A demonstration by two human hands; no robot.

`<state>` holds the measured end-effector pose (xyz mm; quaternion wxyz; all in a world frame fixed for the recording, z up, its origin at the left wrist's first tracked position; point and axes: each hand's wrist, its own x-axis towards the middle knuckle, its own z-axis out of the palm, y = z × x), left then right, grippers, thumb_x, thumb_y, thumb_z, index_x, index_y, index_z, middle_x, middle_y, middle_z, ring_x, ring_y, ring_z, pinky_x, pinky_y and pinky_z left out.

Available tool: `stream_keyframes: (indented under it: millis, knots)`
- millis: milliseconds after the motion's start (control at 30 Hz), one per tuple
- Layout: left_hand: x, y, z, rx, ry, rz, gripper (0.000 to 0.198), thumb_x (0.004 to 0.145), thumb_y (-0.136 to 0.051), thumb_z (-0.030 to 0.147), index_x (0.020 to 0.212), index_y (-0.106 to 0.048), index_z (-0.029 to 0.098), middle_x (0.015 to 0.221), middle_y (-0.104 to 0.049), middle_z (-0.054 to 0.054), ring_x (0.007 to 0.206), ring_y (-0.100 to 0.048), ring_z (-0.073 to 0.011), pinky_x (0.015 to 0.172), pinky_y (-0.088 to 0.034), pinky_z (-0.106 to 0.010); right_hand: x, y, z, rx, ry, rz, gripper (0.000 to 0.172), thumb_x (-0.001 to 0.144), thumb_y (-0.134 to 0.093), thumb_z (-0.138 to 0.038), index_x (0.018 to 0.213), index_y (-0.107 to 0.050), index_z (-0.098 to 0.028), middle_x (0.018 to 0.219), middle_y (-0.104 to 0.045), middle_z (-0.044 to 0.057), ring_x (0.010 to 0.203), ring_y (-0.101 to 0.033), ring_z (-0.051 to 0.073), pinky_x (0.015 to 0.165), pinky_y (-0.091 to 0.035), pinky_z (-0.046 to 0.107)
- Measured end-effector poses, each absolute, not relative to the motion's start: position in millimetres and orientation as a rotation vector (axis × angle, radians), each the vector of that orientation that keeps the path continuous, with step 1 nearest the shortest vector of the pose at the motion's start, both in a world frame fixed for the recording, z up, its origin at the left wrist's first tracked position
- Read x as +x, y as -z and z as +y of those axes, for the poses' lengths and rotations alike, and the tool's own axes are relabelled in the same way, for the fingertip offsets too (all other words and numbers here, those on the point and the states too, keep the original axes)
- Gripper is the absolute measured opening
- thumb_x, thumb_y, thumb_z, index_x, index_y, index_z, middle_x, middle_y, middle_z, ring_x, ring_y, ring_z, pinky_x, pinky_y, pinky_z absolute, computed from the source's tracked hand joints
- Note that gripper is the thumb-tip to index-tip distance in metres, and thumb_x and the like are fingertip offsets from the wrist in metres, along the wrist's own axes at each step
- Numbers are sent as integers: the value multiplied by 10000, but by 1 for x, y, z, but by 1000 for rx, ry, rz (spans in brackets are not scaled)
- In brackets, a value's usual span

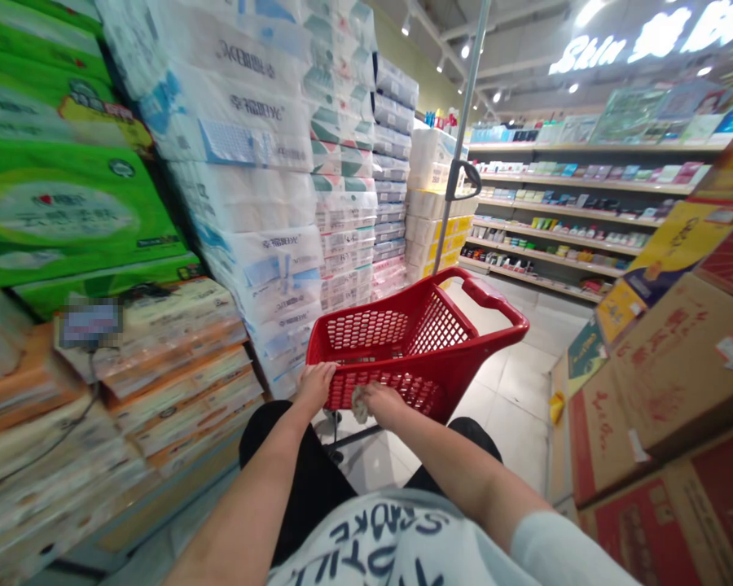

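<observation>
Shirt front (391, 541) fills the bottom of my feed, forearms (244, 505) reaching out past it. Left grip (314, 387) is curled over the rim of a red plastic shopping cart (494, 299); right grip (384, 403) clamps beside it, on what looks like a crumpled tissue (359, 404). Stacked tissue packs (244, 138) tower on the left.

Logging a supermarket aisle from my remote feed: I'm seeing wrapped tissue packs (250, 138) stacking high from nine to twelve o'clock, stocked retail shelves (562, 203) running along at two o'clock, and cardboard cartons (653, 391) piling up at three. A red shopping cart (440, 382) is standing ahead on a tiled floor (513, 399), with lit signage (586, 55) glowing at one.
</observation>
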<state>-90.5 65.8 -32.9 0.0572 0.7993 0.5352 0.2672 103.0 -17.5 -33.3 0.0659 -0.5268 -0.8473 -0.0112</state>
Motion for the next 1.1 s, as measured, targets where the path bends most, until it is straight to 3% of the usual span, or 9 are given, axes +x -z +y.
stream_keyframes:
  millis: [200,367,500,633,700,833,1000,1100]
  knots:
    - [-90,28,67,2411,-757,1589,346,947,-357,274,1053,-684,239,1095,-707,-43,1016,-602,-205,954,-400,-354,83,26,-13,-1355,137,-2488,401,950,-445,-199,1351,-455,-187,1394,-469,90,1217,-431,203,1004,-430,315]
    - [-99,25,70,2401,-788,1455,383,936,-337,303,1096,-680,246,1097,-716,-26,1038,-622,-198,976,-439,-362,69,29,-8,-1278,158,-2609,360,919,-497,-185,1279,-509,-178,1273,-536,96,1107,-483,224,833,-503,306]
    - [-107,25,73,2344,-867,1305,410,907,-327,320,1102,-676,227,1102,-719,-35,1043,-630,-195,977,-470,-365,67,32,-4,-1128,426,-2558,319,960,-442,-202,1270,-511,-164,1236,-575,105,1119,-486,227,929,-461,357]
    - [-108,28,74,2265,-925,1279,395,879,-344,327,1043,-688,223,1089,-721,-41,1042,-636,-207,981,-481,-388,65,36,5,-1002,597,-2648,222,977,-431,-211,1101,-602,-144,1069,-652,98,1130,-488,237,928,-455,375]
    - [-107,29,74,2246,-942,1299,390,872,-346,322,1029,-691,227,1076,-723,-39,1038,-636,-211,983,-478,-397,64,41,9,-954,601,-2707,191,963,-470,-211,1052,-623,-138,1034,-662,94,1136,-489,240,931,-452,374]
    - [-105,30,75,2245,-952,1305,389,864,-350,321,1017,-695,227,1059,-726,-38,1028,-633,-210,980,-476,-393,67,57,14,-947,566,-2726,200,956,-491,-209,1085,-628,-142,1155,-634,106,1191,-462,245,956,-435,393]
    - [-105,30,75,2248,-953,1311,393,872,-351,332,1023,-697,225,1059,-726,-39,1025,-631,-211,976,-479,-395,82,80,11,-1030,433,-2822,155,933,-522,-187,960,-665,-133,942,-675,101,1027,-525,245,918,-445,430]
    - [-105,30,75,2241,-951,1317,394,872,-348,332,1027,-695,228,1066,-723,-34,1031,-627,-208,980,-476,-394,94,83,4,-1091,431,-2745,207,960,-475,-203,1031,-660,-141,1010,-664,104,1042,-514,235,936,-433,427]
